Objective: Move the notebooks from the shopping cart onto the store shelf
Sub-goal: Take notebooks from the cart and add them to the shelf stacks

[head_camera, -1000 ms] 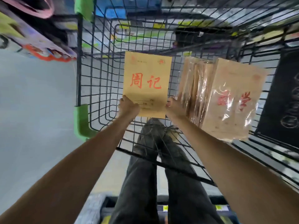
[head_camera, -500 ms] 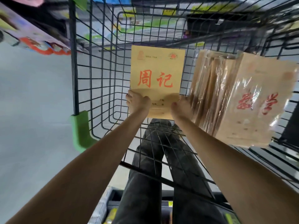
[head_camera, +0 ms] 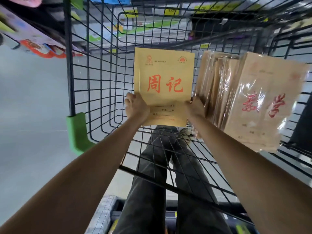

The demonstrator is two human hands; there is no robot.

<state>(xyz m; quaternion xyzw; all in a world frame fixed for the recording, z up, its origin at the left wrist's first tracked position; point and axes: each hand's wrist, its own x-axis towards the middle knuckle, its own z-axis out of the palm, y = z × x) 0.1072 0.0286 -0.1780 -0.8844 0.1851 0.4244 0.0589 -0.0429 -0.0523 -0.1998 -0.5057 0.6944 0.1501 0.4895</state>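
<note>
**A:** Where was the notebook [head_camera: 163, 85] at that moment?

**B:** Inside the basket of the shopping cart [head_camera: 101, 78], held upright off the wire floor. Its yellow cover, with two large red characters, faced the camera.

**A:** And the hands?

**B:** Both were on it. The left hand [head_camera: 137, 108] gripped the lower left edge, with its digits curled onto the front of the cover. The right hand [head_camera: 195, 108] held the lower right edge, and its fingers went behind the cover (so I couldn't make out how they lay).

**A:** Anything else in the cart?

**B:** A wrapped bundle [head_camera: 244, 102] of tan notebooks in clear, shiny plastic, standing tilted on the right side of the basket. It was just beside the right hand, but I couldn't tell whether they touched. Its front cover also carried red characters, blurred by the glare.

**A:** What lay around the cart?

**B:** A green corner guard [head_camera: 76, 132] sat on the basket's near left corner. The person's legs [head_camera: 152, 183], in dark trousers, showed through the wire floor. Blurred shelving [head_camera: 170, 11] with yellow price tags stood beyond the far wall, and colourful packages [head_camera: 33, 43] were at the upper left.
</note>
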